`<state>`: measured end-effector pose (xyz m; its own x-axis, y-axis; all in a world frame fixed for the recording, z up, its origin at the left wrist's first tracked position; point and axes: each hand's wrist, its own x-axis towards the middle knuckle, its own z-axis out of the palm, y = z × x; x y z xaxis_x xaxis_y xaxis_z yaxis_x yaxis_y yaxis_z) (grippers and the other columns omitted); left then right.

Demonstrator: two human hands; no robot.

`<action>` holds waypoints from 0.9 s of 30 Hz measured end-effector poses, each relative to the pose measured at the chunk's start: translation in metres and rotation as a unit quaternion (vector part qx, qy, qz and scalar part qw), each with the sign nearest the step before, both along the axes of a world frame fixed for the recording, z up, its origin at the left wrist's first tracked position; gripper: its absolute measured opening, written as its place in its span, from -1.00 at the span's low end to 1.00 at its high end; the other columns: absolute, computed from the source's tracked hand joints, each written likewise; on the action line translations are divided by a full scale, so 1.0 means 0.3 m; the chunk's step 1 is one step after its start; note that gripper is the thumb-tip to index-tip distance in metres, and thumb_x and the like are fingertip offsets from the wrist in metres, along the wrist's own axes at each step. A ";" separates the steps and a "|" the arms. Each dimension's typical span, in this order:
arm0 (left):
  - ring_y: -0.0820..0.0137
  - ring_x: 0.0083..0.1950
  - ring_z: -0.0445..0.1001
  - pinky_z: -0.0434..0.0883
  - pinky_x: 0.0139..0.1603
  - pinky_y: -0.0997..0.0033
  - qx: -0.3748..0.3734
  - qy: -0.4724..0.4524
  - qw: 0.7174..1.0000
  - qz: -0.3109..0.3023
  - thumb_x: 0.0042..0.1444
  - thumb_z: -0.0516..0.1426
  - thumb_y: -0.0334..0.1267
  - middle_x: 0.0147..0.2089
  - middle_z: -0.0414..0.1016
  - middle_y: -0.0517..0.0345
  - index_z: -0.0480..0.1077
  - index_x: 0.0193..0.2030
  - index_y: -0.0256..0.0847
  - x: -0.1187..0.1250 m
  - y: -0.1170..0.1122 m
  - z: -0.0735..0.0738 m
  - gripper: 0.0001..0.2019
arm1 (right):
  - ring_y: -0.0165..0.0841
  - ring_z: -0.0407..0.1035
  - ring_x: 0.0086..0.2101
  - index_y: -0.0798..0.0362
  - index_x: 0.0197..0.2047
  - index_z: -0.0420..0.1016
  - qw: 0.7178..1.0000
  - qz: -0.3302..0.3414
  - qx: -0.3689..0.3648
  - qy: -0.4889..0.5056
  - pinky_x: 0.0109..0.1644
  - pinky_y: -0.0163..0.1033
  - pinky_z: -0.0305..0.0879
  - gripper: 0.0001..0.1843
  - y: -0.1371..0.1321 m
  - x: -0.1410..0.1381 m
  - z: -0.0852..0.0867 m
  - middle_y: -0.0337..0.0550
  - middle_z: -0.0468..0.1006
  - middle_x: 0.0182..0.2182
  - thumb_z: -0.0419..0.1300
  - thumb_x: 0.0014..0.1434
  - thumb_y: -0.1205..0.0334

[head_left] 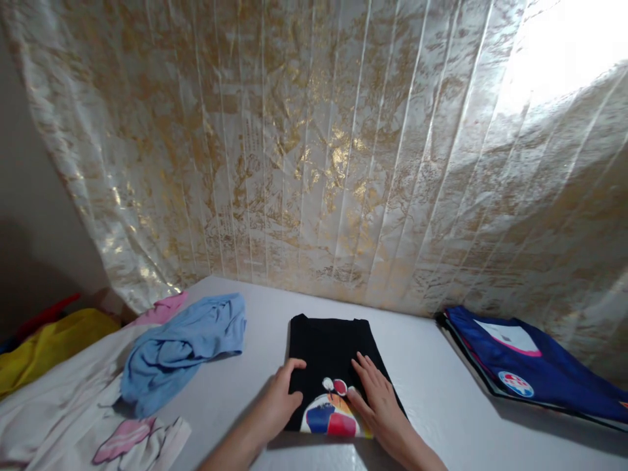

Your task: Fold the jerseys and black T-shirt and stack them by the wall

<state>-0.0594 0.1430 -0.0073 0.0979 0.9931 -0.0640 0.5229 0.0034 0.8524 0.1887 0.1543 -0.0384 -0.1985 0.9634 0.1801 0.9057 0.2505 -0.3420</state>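
Observation:
A black T-shirt (326, 347), folded into a neat rectangle, lies on the white tabletop in front of me. Near its lower edge is a colourful print (330, 417) in blue, red, white and orange. My left hand (280, 404) rests at the shirt's left edge, thumb and index finger apart; its other fingers are mostly hidden. On the right side of the shirt, my right hand (380, 402) lies flat with its fingers stretched out, partly covering the print's edge.
To the right is a stack of folded clothes with a dark blue shirt (549, 366) on top. On the left lie a crumpled light blue garment (189, 347), a white garment with pink print (73, 418) and a yellow cloth (59, 343). A shiny gold-and-silver sheet (304, 150) hangs behind the table.

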 end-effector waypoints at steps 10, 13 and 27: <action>0.21 0.16 0.39 0.27 0.23 0.21 0.091 0.023 0.995 0.023 0.05 0.00 -0.26 0.06 0.46 -0.05 0.37 -0.01 -0.27 -0.062 0.003 -0.040 -0.64 | -0.09 0.31 -0.10 0.05 -0.24 0.39 0.983 -0.124 0.018 0.131 0.03 -0.03 0.19 -0.82 -0.013 0.012 0.055 0.08 0.46 -0.15 0.06 0.05 0.27; 0.22 0.19 0.38 0.24 0.26 0.20 0.069 -0.009 0.998 0.007 -0.04 -0.01 -0.31 0.10 0.46 0.00 0.37 0.02 -0.25 -0.069 0.034 -0.047 -0.57 | -0.23 0.38 -0.29 0.01 -0.32 0.30 0.975 -0.121 -0.016 0.185 -0.18 -0.19 0.27 -0.89 -0.001 -0.004 0.095 -0.11 0.50 -0.36 0.05 0.01 0.33; 0.19 0.42 -0.03 -0.02 0.39 0.23 0.145 0.025 0.975 -0.166 0.04 0.00 -0.42 0.44 -0.09 -0.11 0.05 0.36 -0.41 0.547 0.047 0.366 -0.32 | -0.28 0.47 -0.16 0.06 -0.04 0.48 0.982 -0.069 0.026 0.175 -0.07 -0.19 0.37 -0.57 0.001 0.626 0.535 -0.14 0.59 -0.16 0.18 -0.04 0.37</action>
<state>0.1046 0.1570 0.1027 0.4211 0.8843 0.2016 0.4943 -0.4102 0.7664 0.3764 0.1545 0.1219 0.0160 0.9646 0.2634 0.7621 0.1588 -0.6277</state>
